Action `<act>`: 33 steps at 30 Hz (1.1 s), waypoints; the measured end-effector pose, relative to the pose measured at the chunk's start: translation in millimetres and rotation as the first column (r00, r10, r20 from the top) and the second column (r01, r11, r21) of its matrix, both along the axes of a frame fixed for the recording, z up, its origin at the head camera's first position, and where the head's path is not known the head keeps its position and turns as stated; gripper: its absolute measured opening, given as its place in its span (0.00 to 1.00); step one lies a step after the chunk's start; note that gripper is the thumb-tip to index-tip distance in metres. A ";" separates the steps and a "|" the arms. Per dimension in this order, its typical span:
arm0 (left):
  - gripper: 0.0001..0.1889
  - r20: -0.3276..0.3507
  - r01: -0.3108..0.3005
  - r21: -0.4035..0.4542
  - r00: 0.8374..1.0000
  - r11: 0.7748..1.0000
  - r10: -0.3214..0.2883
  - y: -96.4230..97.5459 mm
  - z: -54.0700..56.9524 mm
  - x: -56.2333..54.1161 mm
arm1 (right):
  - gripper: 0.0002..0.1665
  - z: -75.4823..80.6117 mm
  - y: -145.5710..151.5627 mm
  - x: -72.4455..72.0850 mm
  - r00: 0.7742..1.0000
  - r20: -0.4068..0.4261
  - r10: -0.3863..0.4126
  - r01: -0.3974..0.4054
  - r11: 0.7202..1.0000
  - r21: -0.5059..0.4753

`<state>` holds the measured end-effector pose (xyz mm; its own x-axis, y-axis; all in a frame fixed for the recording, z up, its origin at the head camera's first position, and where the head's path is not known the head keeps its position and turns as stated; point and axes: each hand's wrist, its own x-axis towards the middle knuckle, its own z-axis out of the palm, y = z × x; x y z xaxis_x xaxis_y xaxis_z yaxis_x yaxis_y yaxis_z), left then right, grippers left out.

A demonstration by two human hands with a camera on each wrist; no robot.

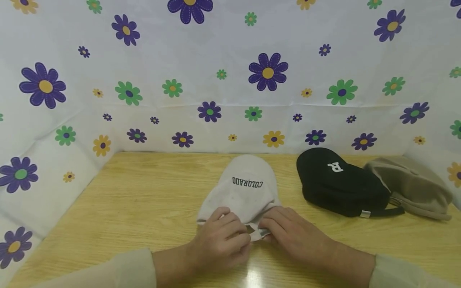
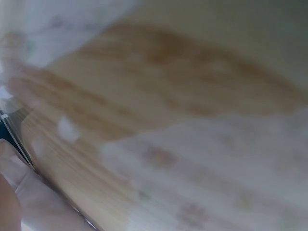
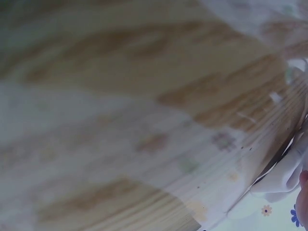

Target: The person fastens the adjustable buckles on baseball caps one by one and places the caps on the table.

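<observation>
A pale baseball cap lies on the table with dark COLORADO lettering that reads upside down in the head view. Its rounded brim points away from me and its strap opening faces me. My left hand, fingers curled, pinches the strap end left of the opening. On the other side, my right hand grips the cap's back edge and strap, thumb hidden underneath. Pale cap fabric fills the lower left corner of the left wrist view. Folds of fabric show beside a fingertip in the right wrist view.
To the right lies a black cap with a white letter R and a loose strap with a metal clasp. A brown cap sits against it, farther right. Flower-printed white cloth walls the wooden table at the back and sides.
</observation>
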<state>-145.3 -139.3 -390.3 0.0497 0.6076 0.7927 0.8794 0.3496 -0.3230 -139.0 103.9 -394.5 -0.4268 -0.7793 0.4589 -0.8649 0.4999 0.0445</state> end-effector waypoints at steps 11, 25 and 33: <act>0.09 -0.008 0.000 -0.013 1.000 1.000 0.000 -0.7 1.3 -0.2 | 0.16 0.1 -1.0 -0.8 1.000 -0.011 0.015 -0.016 1.000 -0.026; 0.09 -0.014 -0.003 0.006 1.000 1.000 0.003 0.7 2.3 -0.3 | 0.16 2.5 -1.5 2.0 0.993 0.043 -0.113 0.110 0.992 0.065; 0.10 -0.011 -0.012 0.000 1.000 1.000 0.012 -0.2 1.0 -1.3 | 0.13 2.7 -0.4 1.4 0.986 0.069 -0.154 0.148 0.985 0.093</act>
